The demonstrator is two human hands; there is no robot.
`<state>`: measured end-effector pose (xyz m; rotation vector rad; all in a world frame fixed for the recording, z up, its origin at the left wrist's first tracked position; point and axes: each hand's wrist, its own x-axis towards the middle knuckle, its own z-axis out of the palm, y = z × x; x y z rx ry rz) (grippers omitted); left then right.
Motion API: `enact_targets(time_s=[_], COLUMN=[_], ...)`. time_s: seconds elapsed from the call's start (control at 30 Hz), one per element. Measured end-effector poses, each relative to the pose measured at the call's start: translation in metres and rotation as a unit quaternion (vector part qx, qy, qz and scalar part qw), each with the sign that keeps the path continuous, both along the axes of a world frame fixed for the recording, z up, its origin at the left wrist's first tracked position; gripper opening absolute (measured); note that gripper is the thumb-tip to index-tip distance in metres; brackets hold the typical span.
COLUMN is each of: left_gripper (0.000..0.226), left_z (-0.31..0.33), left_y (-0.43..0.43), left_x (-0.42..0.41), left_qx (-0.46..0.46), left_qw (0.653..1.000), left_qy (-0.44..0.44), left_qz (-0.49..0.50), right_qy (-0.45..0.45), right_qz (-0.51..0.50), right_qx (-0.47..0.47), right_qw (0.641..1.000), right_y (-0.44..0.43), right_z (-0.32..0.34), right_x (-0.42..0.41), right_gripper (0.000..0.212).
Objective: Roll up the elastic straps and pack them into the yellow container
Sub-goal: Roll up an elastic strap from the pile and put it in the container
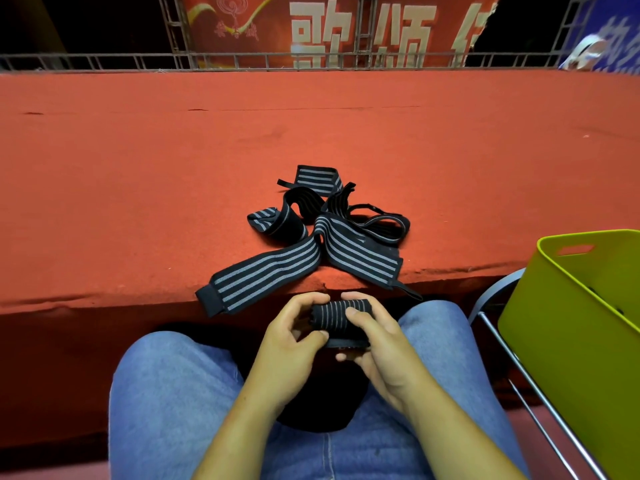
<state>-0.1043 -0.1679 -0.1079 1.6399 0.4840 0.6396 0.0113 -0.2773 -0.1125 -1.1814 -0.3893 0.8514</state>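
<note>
— Where's the strap being worked on?

— In the lap, over the jeans (pixel 166 393). It's a tight roll (pixel 337 317), black with grey stripes, lying crosswise just below the near edge of the stage (pixel 173 150).

— Who's got hold of it?

— Both hands. The left hand (pixel 294 336) has its fingers curled round the left end of the roll, thumb underneath. The right hand (pixel 377 348) grasps the right end, thumb pressed on top, fingers tucked below. A flat black tail of the strap pokes out under the roll between them.

— And the rest?

— The loose straps (pixel 325 223) lie in a tangled heap on the red carpet, just beyond the hands. One long strap (pixel 263 271) runs out of the heap toward the near left, and its black end hangs over the stage edge. Another reaches the edge on the right, a thin loop dangling from it.

— The bin?

— The bin (pixel 568 323) is off to the right, near, resting on a chair (pixel 495 296) with a metal frame, well apart from the hands. There are a few dark specks inside; I can't tell what they are.

— Anything behind?

— A metal rail along the far edge and a red banner (pixel 329 29) with big pale characters.
</note>
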Motion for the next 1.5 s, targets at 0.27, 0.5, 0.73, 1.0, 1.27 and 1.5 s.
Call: enact_targets(time_s=[0.27, 0.5, 0.73, 1.0, 1.27, 1.5], left_gripper=[0.015, 0.025, 0.040, 0.030, 0.025, 0.025], left_z=[-0.005, -0.005, 0.000, 0.001, 0.014, 0.037], left_y=[0.002, 0.000, 0.001, 0.001, -0.001, -0.015], left_x=[0.005, 0.005, 0.000, 0.007, 0.010, 0.028], left_qx=[-0.095, -0.135, -0.088, -0.073, 0.002, 0.003], left_qw=[0.995, 0.990, 0.996, 0.997, 1.000, 0.998], left_qy=[0.021, 0.024, 0.005, 0.007, 0.013, -0.002], left_qz=[0.018, 0.013, 0.009, 0.010, 0.015, -0.056], right_qy=[-0.033, -0.032, -0.067, -0.179, -0.197, -0.311], right_qz=[0.011, 0.005, 0.006, -0.016, 0.024, -0.019], right_qx=[0.016, 0.037, 0.049, 0.017, -0.009, -0.037], right_qw=[0.999, 0.999, 0.997, 0.984, 0.980, 0.949], right_y=[0.002, 0.003, 0.002, -0.007, -0.018, -0.044], right_z=[-0.005, -0.008, -0.008, 0.002, 0.018, 0.055], right_x=[0.003, 0.004, 0.007, 0.006, 0.022, 0.042], right_gripper=[0.041, 0.047, 0.033, 0.036, 0.038, 0.030])
